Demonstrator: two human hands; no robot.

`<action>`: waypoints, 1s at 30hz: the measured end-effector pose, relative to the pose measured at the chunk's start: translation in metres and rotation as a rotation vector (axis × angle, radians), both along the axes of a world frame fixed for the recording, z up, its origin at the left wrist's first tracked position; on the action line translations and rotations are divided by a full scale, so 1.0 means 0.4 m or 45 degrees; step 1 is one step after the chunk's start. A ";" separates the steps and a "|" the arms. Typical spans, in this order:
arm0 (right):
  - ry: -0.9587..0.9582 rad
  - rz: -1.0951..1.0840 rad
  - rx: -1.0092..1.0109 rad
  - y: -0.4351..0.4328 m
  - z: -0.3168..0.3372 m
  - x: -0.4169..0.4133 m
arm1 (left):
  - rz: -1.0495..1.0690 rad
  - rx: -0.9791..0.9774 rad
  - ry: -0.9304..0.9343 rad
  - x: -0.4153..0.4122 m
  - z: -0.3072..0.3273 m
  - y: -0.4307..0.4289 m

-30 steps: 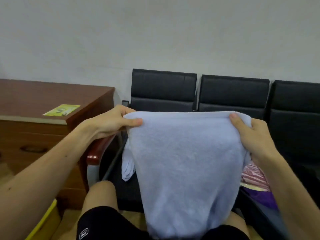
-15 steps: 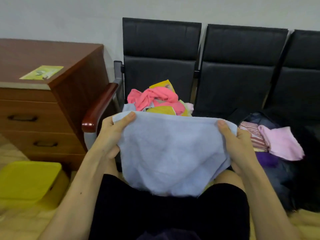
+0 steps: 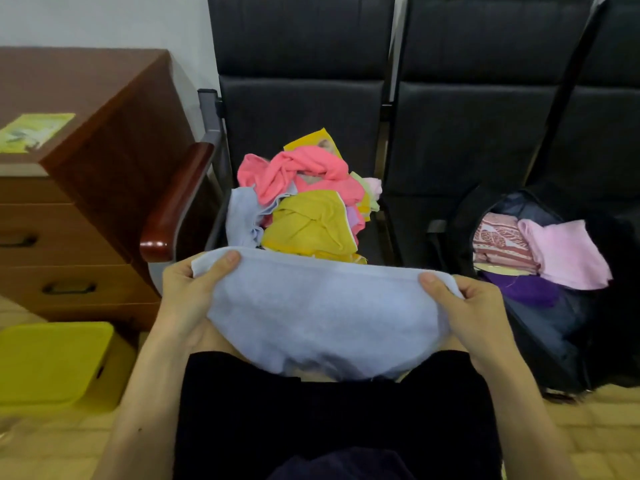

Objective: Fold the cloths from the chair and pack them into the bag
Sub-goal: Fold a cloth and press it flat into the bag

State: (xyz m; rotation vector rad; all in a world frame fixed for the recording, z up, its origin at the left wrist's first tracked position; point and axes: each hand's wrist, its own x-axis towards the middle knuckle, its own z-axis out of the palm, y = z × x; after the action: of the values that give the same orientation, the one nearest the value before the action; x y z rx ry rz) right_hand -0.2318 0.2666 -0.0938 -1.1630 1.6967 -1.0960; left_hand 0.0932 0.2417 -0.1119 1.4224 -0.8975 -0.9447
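My left hand [image 3: 185,301] and right hand [image 3: 476,315] pinch the blue towel [image 3: 322,317], stretched nine-to-three; the bag [image 3: 554,336] sits at two o'clock, nearer my right.

Pale-blue cloth [image 3: 322,317] stretched sideways, sagging — crumpled pile [image 3: 304,209] on chair [image 3: 301,109] (bag [image 3: 543,330] open).

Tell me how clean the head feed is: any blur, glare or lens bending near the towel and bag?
Head view: even light, no harsh glare; the pale blue towel is sharp, its lower edge smeared; the chair backs splay from the wide-angle lens; the bag is dark inside, yet its pink cloth reads clearly.
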 end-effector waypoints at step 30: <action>-0.574 0.182 0.202 -0.127 -0.010 0.200 | -0.496 -0.057 0.066 -0.267 -0.001 -0.065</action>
State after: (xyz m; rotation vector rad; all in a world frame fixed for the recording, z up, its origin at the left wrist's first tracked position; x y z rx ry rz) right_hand -0.1518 0.2156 -0.0977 -0.8455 1.3029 -1.0224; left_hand -0.0138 0.2156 -0.1125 1.2002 -1.1745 -1.2358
